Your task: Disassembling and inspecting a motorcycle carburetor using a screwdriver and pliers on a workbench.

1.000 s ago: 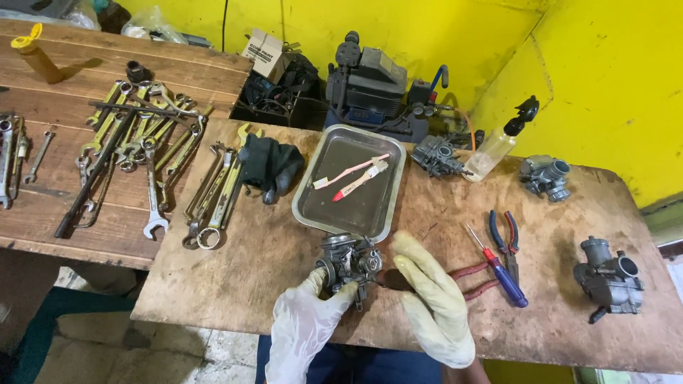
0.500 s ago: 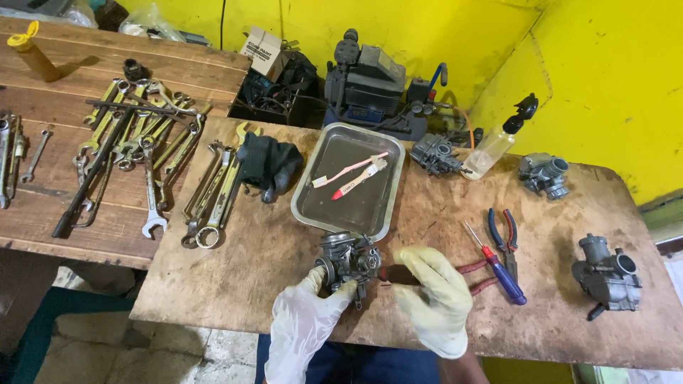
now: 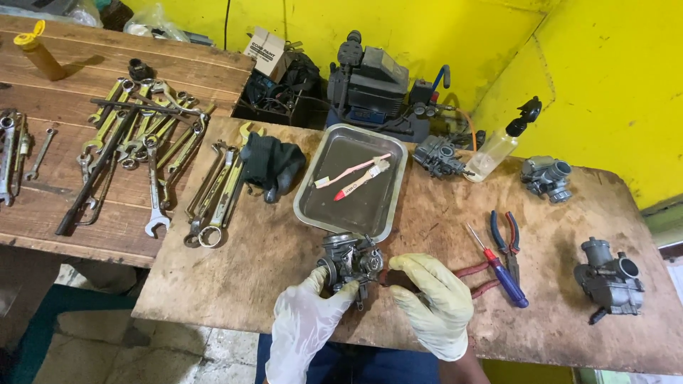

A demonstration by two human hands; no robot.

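The carburetor [image 3: 350, 264] sits on the wooden table [image 3: 235, 277], just below the metal tray [image 3: 324, 199]. The left hand [image 3: 304, 323] grips its near side, gloved fingers curled around it. The right hand [image 3: 434, 302] touches its right side, fingertips pressed against it, beside the red-handled pliers [image 3: 478, 279].

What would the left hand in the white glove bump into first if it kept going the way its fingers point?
The left hand already touches the grey metal carburettor. Past that, probably the shiny metal tray, though depth is hard to judge.

red-handled pliers [image 3: 475, 279]: jaws hidden by right hand [image 3: 432, 304] | left wrenches [image 3: 10, 153]: cropped
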